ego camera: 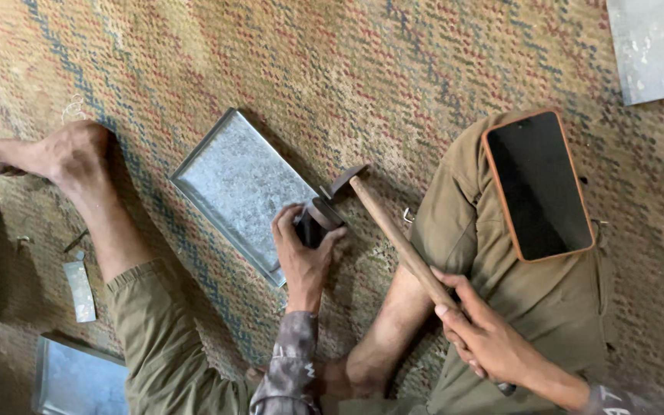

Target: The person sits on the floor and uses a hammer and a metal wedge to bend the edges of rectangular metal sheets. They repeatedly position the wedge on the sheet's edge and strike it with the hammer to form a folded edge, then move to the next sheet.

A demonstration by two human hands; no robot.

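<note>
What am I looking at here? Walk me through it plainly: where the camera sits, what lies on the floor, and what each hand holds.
There is no machine here. A camera worn on a person's head looks down at their own legs and hands as they sit on a patterned woven mat. The left hand grips a small dark metal block against the edge of a shallow galvanized metal tray. The right hand holds a hammer by its wooden handle, its head near the block. A phone in an orange case rests on the thigh. More sheet-metal pieces lie nearby.
</note>
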